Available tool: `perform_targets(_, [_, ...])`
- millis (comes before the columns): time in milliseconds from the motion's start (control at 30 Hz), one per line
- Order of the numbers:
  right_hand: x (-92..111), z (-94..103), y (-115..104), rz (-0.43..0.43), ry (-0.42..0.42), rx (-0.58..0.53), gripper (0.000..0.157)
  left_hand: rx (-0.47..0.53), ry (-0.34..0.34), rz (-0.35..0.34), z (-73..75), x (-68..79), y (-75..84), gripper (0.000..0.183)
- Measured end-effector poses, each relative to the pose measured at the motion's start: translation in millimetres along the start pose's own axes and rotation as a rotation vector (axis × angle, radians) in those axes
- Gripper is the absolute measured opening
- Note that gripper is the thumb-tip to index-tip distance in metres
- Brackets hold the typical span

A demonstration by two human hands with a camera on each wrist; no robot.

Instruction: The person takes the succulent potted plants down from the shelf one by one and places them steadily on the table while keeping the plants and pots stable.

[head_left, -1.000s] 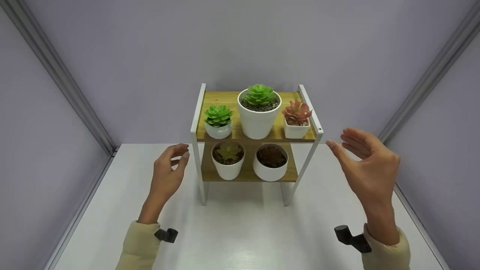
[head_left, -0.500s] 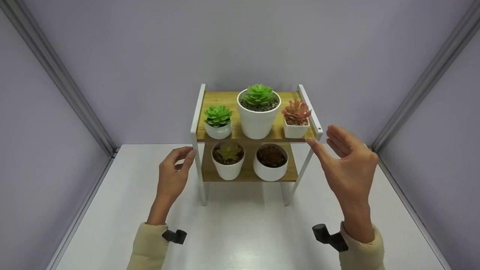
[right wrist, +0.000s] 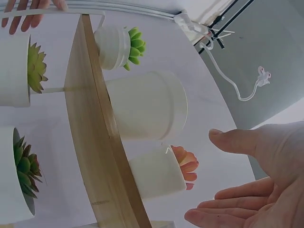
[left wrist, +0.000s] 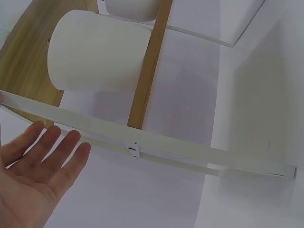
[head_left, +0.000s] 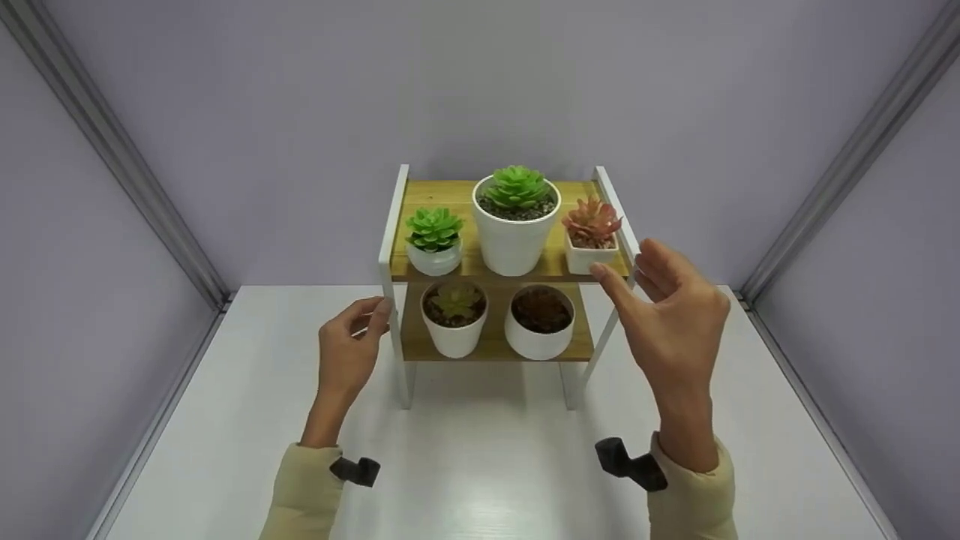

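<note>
My right hand (head_left: 671,322), fingers spread from the thumb, reaches toward the small square white pot with a reddish succulent (head_left: 591,225) on the upper shelf. In the head view its thumb tip overlaps the pot's lower front; the right wrist view shows a gap between the hand (right wrist: 247,190) and that pot (right wrist: 159,173). My left hand (head_left: 349,345) is at the left post of the white-framed plant stand (head_left: 388,268), thumb at the post. Its fingers (left wrist: 57,152) lie loosely extended beside the frame in the left wrist view; whether they touch it is unclear.
A large potted green succulent (head_left: 515,236) and a small one (head_left: 435,259) share the upper shelf. Two more potted succulents, one yellowish (head_left: 455,337) and one dark (head_left: 538,343), stand on the lower shelf. The stand rests on a white table (head_left: 480,465) before a pale wall.
My right hand has moved left and slightly up, from beside the stand to the reddish succulent. The left hand has come a little right, up to the post. The pots stay in place.
</note>
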State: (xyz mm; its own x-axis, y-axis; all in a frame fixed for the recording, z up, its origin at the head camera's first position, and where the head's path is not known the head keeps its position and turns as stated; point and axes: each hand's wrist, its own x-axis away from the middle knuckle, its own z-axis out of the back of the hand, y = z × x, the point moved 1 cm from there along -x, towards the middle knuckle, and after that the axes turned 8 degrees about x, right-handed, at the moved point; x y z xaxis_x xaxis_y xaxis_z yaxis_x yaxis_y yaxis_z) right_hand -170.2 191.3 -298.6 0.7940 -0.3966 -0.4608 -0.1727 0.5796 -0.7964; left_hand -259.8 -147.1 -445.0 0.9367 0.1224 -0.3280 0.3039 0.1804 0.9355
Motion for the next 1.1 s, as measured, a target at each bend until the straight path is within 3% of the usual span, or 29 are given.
perform_targets(267, [-2,-10.2,-8,-0.014,-0.022,0.012,0.064,0.014,0.015,-0.006,-0.2,0.1,-0.5,0.035])
perform_targets(833, [-3,-23.5,-3,-0.003,-0.005,0.014,0.064,0.162,0.041,-0.023,-1.6,1.1,5.1,0.028])
perform_targets(1100, [-3,-25.8,-2,0.000,-0.003,0.033,0.068,0.103,0.042,-0.016,-3.2,3.2,7.8,0.038])
